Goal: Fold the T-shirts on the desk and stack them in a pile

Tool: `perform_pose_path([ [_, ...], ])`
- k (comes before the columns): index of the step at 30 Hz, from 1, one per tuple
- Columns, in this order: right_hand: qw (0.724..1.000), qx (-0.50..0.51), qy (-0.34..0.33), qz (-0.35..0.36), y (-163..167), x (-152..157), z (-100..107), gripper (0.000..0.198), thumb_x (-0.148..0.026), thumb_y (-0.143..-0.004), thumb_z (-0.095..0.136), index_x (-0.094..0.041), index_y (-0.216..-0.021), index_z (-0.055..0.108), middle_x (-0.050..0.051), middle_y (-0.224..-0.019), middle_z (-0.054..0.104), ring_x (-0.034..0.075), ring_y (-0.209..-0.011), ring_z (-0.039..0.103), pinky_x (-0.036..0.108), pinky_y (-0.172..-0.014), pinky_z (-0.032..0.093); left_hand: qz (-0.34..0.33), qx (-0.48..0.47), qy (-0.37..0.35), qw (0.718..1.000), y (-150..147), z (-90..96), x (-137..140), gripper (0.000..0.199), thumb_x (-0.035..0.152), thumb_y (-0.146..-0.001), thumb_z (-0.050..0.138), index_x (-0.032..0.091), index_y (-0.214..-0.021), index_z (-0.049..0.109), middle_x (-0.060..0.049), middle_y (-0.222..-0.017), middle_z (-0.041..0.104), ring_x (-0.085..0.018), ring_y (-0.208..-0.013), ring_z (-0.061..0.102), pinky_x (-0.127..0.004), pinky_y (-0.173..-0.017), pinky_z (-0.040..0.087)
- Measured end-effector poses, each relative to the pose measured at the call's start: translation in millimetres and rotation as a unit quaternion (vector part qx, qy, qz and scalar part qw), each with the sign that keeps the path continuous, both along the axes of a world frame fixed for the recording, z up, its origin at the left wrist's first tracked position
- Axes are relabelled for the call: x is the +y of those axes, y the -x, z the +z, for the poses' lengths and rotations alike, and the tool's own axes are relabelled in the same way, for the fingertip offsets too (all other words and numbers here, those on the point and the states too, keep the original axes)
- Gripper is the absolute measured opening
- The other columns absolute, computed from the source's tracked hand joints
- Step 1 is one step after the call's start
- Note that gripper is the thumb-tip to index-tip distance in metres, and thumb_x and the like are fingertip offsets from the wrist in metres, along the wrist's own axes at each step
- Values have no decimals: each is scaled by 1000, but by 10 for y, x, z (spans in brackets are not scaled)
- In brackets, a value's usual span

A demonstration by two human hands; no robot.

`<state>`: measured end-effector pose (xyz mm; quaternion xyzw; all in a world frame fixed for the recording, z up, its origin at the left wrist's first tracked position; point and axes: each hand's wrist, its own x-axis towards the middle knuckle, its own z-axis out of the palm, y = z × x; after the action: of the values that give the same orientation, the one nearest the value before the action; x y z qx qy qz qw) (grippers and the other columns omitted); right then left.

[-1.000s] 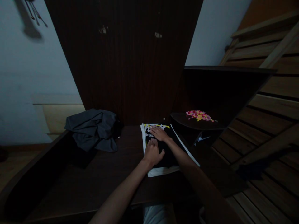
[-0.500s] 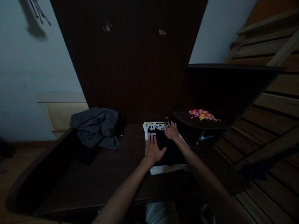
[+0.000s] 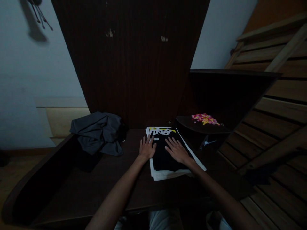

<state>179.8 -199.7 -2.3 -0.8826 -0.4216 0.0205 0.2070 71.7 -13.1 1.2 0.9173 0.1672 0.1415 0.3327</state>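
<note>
A folded black cloth garment [image 3: 165, 161] with white lettering and a yellow patch lies flat on the dark desk. White material [image 3: 165, 175] shows beneath it along the sides and the near edge. My left hand [image 3: 146, 149] rests on its left edge, fingers stretched out and thumb apart. On the right half of the black cloth lies my right hand [image 3: 177, 150], flat with the fingers spread. Neither hand grips anything. Part of the lettering is hidden behind the left fingers.
A crumpled dark grey cloth [image 3: 98, 132] sits at the desk's left end. Small pink, red and yellow pieces [image 3: 206, 119] are heaped on a low corner shelf [image 3: 187, 123] to the right. Wooden slats [image 3: 285, 105] stand at far right. The dark desk top [image 3: 96, 188] spreads leftward.
My left hand has slid left to the garment's edge. My right hand has drawn back toward me from the far edge, uncovering more of the lettering. The view has shifted slightly.
</note>
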Motion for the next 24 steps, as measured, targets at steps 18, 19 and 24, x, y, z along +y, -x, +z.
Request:
perform_pose_path([
  [18, 990, -77, 114, -18, 155, -9, 127, 77, -68, -93, 21, -20, -152, 30, 7, -159, 21, 27, -148, 13, 48, -119, 11, 167, -150, -326, 918, 794, 419, 1097, 48, 24, -86, 46, 10, -131, 53, -18, -138, 54, -33, -135, 38, -51, -112, 26],
  [19, 990, -77, 115, -18, 159, -9, 130, 76, -67, -93, 22, -20, -152, 30, 7, -159, 21, 27, -148, 13, 48, -120, 11, 217, -170, -338, 900, 907, 470, 1230, 48, 26, -86, 47, 9, -131, 53, -19, -139, 52, -35, -135, 36, -52, -111, 26],
  [24, 992, -51, 108, -28, 164, 12, 154, 74, -66, -93, 28, -20, -151, 32, 8, -159, 22, 26, -148, 14, 48, -120, 10, 390, -126, -304, 860, 1367, 443, 1703, 51, 31, -85, 50, 8, -130, 52, -23, -122, 55, -38, -112, 49, -51, -89, 41],
])
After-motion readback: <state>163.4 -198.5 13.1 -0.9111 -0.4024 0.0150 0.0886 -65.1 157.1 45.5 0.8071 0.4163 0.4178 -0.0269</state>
